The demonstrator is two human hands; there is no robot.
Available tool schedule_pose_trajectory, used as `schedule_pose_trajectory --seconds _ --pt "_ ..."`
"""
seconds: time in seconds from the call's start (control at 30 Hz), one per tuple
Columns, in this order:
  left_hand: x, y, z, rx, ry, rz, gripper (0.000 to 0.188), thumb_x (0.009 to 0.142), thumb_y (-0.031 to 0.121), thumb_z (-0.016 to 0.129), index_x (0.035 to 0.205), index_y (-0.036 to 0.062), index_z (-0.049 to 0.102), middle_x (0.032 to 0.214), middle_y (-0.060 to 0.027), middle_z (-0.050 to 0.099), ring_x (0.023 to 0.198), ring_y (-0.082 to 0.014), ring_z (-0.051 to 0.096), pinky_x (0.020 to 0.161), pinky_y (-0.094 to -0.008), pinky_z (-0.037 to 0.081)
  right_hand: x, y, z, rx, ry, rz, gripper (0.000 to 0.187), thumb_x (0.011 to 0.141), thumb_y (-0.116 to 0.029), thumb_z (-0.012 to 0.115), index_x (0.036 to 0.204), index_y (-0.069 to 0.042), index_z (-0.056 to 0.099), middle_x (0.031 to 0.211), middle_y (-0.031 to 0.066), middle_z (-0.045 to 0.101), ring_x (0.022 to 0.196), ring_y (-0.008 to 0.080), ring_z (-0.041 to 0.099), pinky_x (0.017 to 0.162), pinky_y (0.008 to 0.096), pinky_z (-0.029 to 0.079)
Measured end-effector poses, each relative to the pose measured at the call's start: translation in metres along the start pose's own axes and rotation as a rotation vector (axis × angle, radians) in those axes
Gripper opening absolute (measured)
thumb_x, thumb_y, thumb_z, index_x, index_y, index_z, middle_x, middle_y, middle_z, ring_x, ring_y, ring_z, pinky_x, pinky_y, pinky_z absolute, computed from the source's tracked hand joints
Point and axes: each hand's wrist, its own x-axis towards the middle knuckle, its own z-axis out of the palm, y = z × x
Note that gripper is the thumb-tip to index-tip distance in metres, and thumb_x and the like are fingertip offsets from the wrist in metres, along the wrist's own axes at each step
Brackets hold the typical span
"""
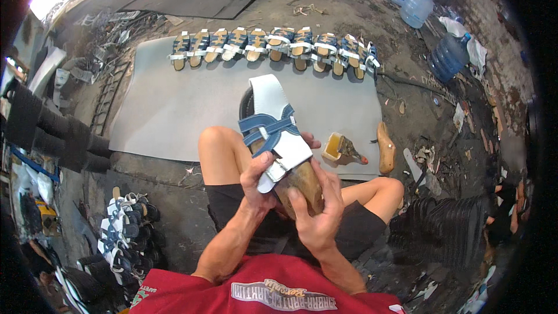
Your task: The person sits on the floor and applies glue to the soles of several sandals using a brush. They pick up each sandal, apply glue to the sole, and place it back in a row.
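Observation:
In front of my lap I hold a white and blue sandal (pixel 294 146) with a silver buckle, fitted over a brown wooden shoe last (pixel 308 181). My left hand (pixel 256 183) is closed round its left side, thumb by the buckled strap. My right hand (pixel 317 215) grips the heel end of the last, fingers along its right side and thumb on top. The sandal's toe end points away from me. Right of it, on the grey sheet, a glue-smeared brush (pixel 351 151) lies against a small yellowish tub (pixel 332 146).
A grey sheet (pixel 174 110) covers the floor ahead, with a row of sandals (pixel 256 46) along its far edge. Another wooden last (pixel 386 148) lies at the right. More sandals (pixel 122 232) are heaped at left, black soles (pixel 442 229) stacked at right. Water jugs (pixel 417 7) stand far right.

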Motion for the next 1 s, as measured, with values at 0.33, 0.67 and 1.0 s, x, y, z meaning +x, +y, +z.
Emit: schedule_pose_trajectory --seconds 0.33,0.67,1.0 --pt "-0.033 -0.023 -0.087 -0.321 0.524 0.028 0.054 0.096 0.036 0.06 0.133 -0.0037 0.057 0.122 -0.0187 0.068 0.101 -0.0275 0.072 0.089 -0.0402 0.062 0.018 0.061 0.082 0.136 -0.271 -0.032 0.057 0.086 -0.004 0.066 0.141 -0.001 0.053 0.146 0.021 0.055 0.136 0.0363 0.054 0.115 0.0444 0.042" --pt "-0.026 -0.017 -0.1 -0.246 0.518 -0.023 0.046 0.099 0.04 0.06 0.127 0.0043 0.06 0.111 -0.0096 0.07 0.097 -0.0213 0.071 0.087 -0.0376 0.061 0.034 0.071 0.117 0.108 -0.081 0.06 0.037 0.089 -0.006 0.066 0.124 0.002 0.068 0.123 0.016 0.072 0.114 0.0258 0.068 0.104 0.0355 0.049" --pt "-0.048 -0.054 -0.062 0.189 0.261 -0.021 0.086 0.101 0.054 0.054 0.166 0.0119 0.016 0.165 -0.0101 0.036 0.15 -0.0276 0.037 0.125 -0.0451 0.029 -0.038 0.165 0.027 1.392 -0.073 0.823 0.044 0.102 -0.036 0.066 0.131 -0.003 0.059 0.123 0.0092 0.07 0.111 0.019 0.069 0.099 0.0348 0.056"
